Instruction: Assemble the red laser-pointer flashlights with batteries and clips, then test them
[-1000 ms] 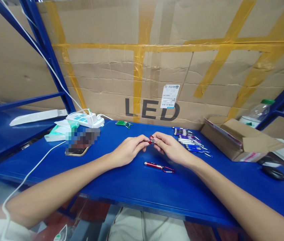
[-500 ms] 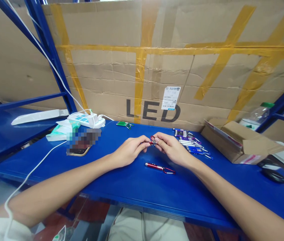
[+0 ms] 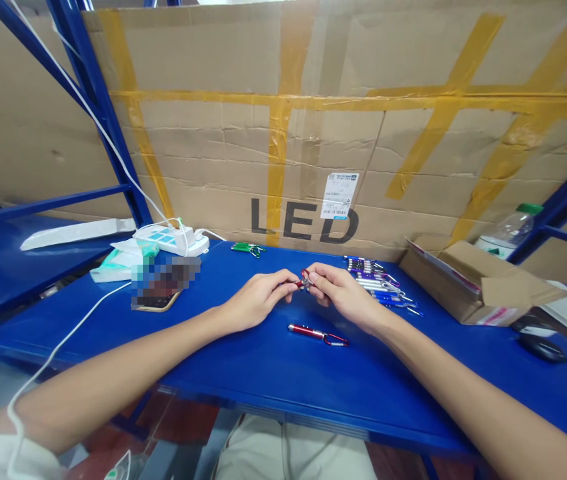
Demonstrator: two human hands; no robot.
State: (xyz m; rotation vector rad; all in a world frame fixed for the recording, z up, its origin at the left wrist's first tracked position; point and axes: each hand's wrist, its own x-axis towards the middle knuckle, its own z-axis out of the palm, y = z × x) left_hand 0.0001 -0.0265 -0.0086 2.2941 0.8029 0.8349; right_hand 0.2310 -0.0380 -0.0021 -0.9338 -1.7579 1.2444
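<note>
My left hand (image 3: 262,297) pinches the body of a small red keychain flashlight (image 3: 300,283), closed around it above the table. At its other end, my right hand (image 3: 337,291) grips the red carabiner clip with thumb and fingers. The metal joint between body and clip shows in the gap between my hands; my fingers hide most of the rest. Below them a second red keychain flashlight (image 3: 307,331) lies on the blue table (image 3: 243,380), its clip pointing right. Several flashlights in purple, silver and blue (image 3: 383,287) lie in a row just beyond my right hand.
Green flashlights (image 3: 249,249) lie at the table's back edge. On the left are a phone (image 3: 161,300), a tissue pack (image 3: 118,267) and a power strip (image 3: 163,239) with white cables. An open cardboard box (image 3: 463,287) and a black mouse (image 3: 542,347) sit right. A large cardboard sheet (image 3: 213,153) stands behind.
My hands stay almost in place on the red flashlight, with slightly more of its metal joint showing between them. The whole view has shifted a little.
</note>
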